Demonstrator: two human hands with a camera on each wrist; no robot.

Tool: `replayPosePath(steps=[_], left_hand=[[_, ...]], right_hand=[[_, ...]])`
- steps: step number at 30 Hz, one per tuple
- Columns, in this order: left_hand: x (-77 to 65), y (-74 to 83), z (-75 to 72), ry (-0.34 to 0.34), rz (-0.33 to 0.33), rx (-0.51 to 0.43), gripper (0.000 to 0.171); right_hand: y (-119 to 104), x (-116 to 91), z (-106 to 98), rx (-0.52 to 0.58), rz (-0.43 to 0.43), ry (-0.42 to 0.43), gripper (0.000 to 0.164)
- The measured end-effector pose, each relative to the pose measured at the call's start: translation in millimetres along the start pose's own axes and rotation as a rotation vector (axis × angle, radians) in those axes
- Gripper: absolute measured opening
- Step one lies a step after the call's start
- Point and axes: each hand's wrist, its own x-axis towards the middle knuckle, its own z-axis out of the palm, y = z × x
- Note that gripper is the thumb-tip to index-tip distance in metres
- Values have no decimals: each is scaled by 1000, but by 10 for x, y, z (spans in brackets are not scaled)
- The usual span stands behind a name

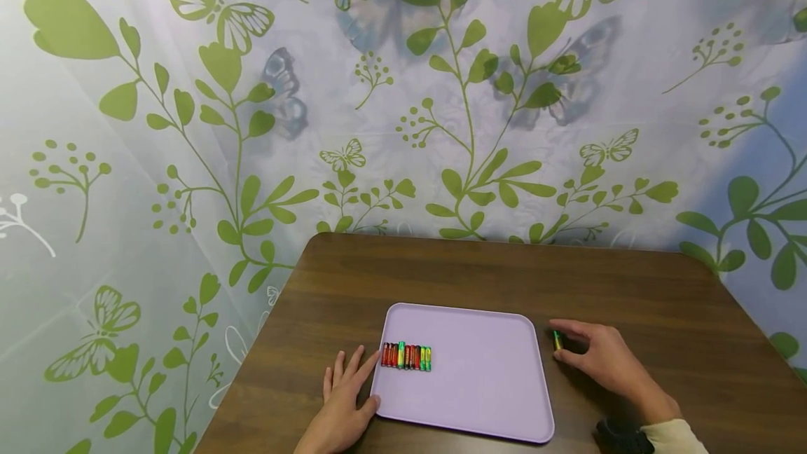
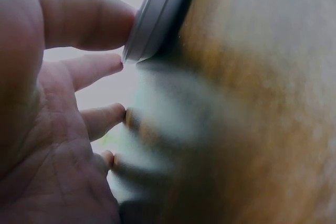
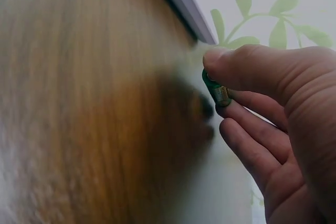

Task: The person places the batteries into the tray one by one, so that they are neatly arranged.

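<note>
A lilac tray (image 1: 485, 377) lies on the wooden table. Near its left edge, a row of several red and green batteries (image 1: 410, 357) stands side by side on it. My left hand (image 1: 343, 401) rests at the tray's left edge, fingers extended; in the left wrist view the thumb and index fingertip meet the tray rim (image 2: 152, 24). To the right of the tray, my right hand (image 1: 602, 361) pinches a green and yellow battery (image 1: 557, 340) between thumb and fingers. The right wrist view shows this battery's green end (image 3: 212, 85) at the thumb tip, partly hidden.
The brown table (image 1: 454, 268) reaches back to a hanging cloth (image 1: 378, 181) printed with green leaves and butterflies. A dark band (image 1: 624, 438) circles the right wrist by a light sleeve (image 1: 673, 436).
</note>
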Motion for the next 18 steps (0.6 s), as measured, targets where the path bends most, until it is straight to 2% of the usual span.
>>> replayPosePath(steps=[4, 10, 18], left_hand=[[1, 0, 2, 0, -4, 8, 74], [6, -5, 8, 9, -7, 17, 74], [3, -2, 14, 6, -4, 17, 74]], right_hand=[[-66, -11, -7, -6, -20, 30, 51], [-271, 30, 23, 82, -54, 32, 51], [-585, 110, 228, 135, -52, 11, 50]])
